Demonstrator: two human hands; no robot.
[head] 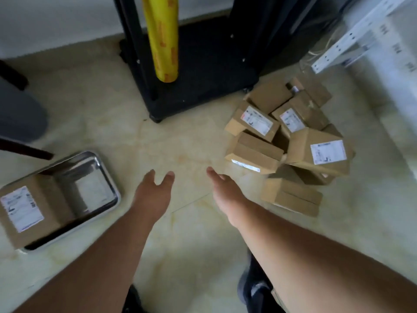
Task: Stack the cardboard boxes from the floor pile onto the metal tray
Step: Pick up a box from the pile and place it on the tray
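A pile of several small cardboard boxes (291,141) with white labels lies on the floor at the right. At the left sits a shiny metal tray (99,168), with one labelled cardboard box (31,208) in its near-left part. My left hand (155,193) hovers over the bare floor between tray and pile, fingers straight and empty. My right hand (225,193) reaches forward just left of the pile, fingers extended, holding nothing and a short gap from the nearest box (255,154).
A black cart base (203,86) stands behind, with a yellow roll of film (162,39) leaning on it. A white metal shelf frame (352,39) is at the far right. A dark chair base (18,114) sits at the left. My shoes (252,288) show below.
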